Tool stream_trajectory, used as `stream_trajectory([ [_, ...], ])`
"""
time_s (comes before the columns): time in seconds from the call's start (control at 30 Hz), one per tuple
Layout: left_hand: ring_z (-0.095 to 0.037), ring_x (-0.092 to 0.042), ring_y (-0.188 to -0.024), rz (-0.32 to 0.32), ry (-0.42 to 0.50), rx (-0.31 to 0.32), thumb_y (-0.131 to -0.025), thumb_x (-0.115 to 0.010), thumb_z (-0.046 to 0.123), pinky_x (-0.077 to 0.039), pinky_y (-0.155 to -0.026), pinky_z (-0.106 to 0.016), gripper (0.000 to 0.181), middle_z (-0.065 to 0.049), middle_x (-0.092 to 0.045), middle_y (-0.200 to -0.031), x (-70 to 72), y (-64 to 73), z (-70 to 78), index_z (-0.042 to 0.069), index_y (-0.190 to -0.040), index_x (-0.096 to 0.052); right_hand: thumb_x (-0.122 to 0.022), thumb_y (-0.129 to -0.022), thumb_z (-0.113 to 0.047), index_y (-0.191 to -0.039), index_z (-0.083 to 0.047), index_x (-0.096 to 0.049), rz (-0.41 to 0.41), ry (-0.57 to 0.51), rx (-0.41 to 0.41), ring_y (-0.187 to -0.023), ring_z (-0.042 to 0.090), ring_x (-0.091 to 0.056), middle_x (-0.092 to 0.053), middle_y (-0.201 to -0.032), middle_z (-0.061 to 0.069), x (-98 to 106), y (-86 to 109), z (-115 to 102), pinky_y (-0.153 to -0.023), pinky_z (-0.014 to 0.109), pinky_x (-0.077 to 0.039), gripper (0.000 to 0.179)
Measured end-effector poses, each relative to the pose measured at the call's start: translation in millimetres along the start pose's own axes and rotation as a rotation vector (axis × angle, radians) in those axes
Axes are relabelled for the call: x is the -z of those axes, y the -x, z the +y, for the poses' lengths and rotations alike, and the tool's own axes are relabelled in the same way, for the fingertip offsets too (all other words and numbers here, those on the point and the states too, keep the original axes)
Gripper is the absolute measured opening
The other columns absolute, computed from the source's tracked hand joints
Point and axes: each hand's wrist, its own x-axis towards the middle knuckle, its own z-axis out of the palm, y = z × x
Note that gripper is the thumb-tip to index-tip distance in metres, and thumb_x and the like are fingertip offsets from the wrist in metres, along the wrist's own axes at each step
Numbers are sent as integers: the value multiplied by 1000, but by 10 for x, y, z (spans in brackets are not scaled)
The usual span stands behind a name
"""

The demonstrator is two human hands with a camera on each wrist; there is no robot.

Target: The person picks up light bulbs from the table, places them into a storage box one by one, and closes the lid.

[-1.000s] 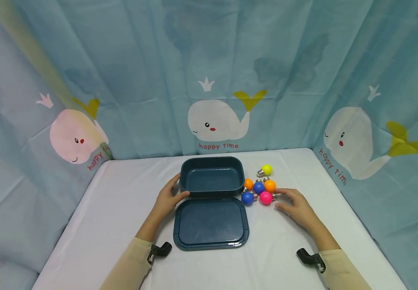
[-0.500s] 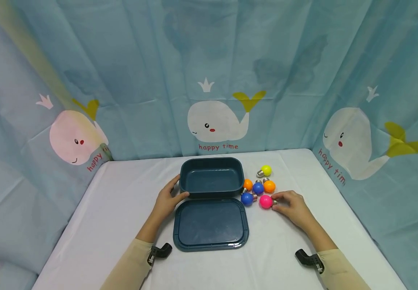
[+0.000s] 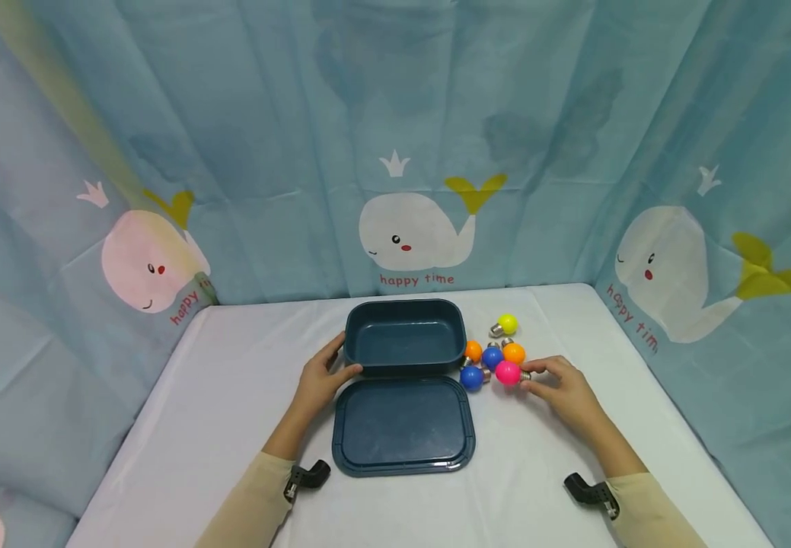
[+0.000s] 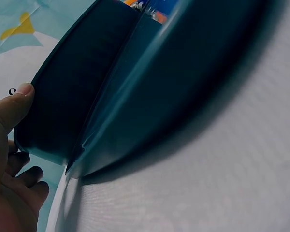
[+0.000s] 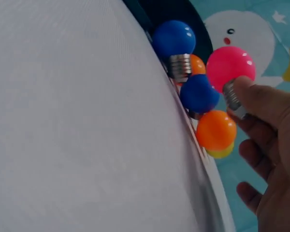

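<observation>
My right hand point(image 3: 568, 392) pinches the metal screw base of a pink light bulb point(image 3: 508, 373) between thumb and fingertips. In the right wrist view the pink bulb point(image 5: 230, 67) stands higher than the other bulbs, its round end tilted up. My left hand point(image 3: 317, 384) holds the near left corner of a dark teal box point(image 3: 405, 368); its thumb point(image 4: 20, 99) presses the near wall and the fingers lie along the left side. Beside the box's right wall lie blue bulbs point(image 3: 472, 378), orange bulbs point(image 3: 515, 354) and a yellow bulb point(image 3: 508, 325).
In front of the box lies its flat dark teal lid point(image 3: 403, 426). A white cloth point(image 3: 244, 342) covers the table. Blue curtains point(image 3: 285, 228) printed with whales close off the back and sides.
My right fingers have closed on the pink bulb's base and lifted it slightly. The left hand stays at the box. The whole view has shifted a little.
</observation>
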Motion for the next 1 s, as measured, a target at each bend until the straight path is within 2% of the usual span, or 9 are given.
stream_trajectory([
  [0.13, -31, -37, -150, 13, 18, -20, -87, -81, 43, -36, -121, -46, 87, -7, -39, -163, -9, -6, 23, 13, -158, -41, -83, -89, -32, -116, -17, -75, 6, -12, 25, -113, 25, -57, -66, -115, 5, 58, -73, -102, -103, 55, -46, 32],
  [0.3, -28, -40, -149, 3, 44, -3, -87, -82, 41, -39, -119, -40, 89, -5, -38, -163, -21, 2, 9, 14, -159, -39, -84, -88, -27, -115, -16, -76, 6, -40, 85, -116, 27, -58, -68, -116, 5, 109, -225, -257, -108, 64, -42, 30],
  [0.5, -26, -42, -147, -5, 74, 0, -87, -81, 43, -40, -117, -36, 89, -6, -39, -162, -15, 1, -16, 13, -159, -38, -82, -89, -32, -116, -21, -76, -29, -9, 124, -117, 26, -56, -67, -118, 3, 157, -459, -555, -107, 66, -42, 30],
  [0.6, -27, -42, -147, -5, 95, -6, -87, -81, 42, -40, -117, -36, 88, -7, -40, -162, -10, -8, -18, 13, -159, -38, -80, -90, -39, -117, -23, -76, -67, 15, 109, -118, 26, -55, -66, -120, 2, 179, -591, -715, -108, 67, -42, 31],
  [0.77, -26, -42, -147, -6, 108, 18, -87, -81, 41, -41, -117, -35, 88, -6, -40, -162, -12, 1, -24, 15, -159, -38, -79, -91, -41, -118, -23, -76, -123, 51, 120, -120, 26, -53, -65, -121, 2, 172, -806, -919, -106, 65, -47, 32],
  [1.0, -26, -42, -147, -4, 125, 10, -88, -81, 39, -40, -117, -36, 86, -7, -41, -161, -29, 6, -19, 14, -159, -39, -78, -93, -33, -119, -22, -76, -190, 114, 219, -115, 25, -55, -67, -117, 1, 113, -1097, -1205, -98, 53, -52, 28],
])
